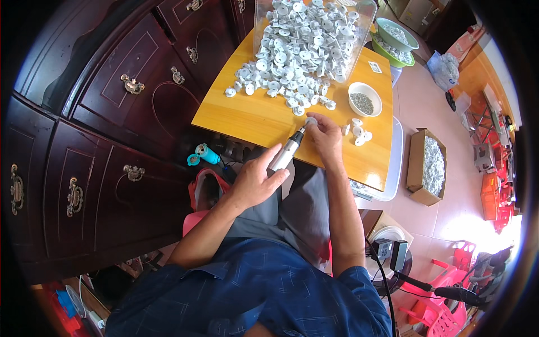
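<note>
My left hand (259,177) is wrapped round a silver and black electric screwdriver (288,151). Its tip points up and to the right, meeting a small white plastic disc part (310,121) at the table's near edge. That part is pinched in the fingers of my right hand (327,137), which hide some of it. A large heap of similar white parts (303,50) spills out of a clear bin toward me. Right of my right hand lie several white parts (359,133) in a small group. Beyond them a white bowl (365,91) holds many tiny metal pieces, probably screws.
The yellow wooden table (236,115) stands beside dark drawer cabinets (129,106). Green basins (397,36) and a cardboard box (426,168) of white parts are at the right. A turquoise bottle (206,154) is below the table's left edge. A black cable (387,281) runs by my right arm.
</note>
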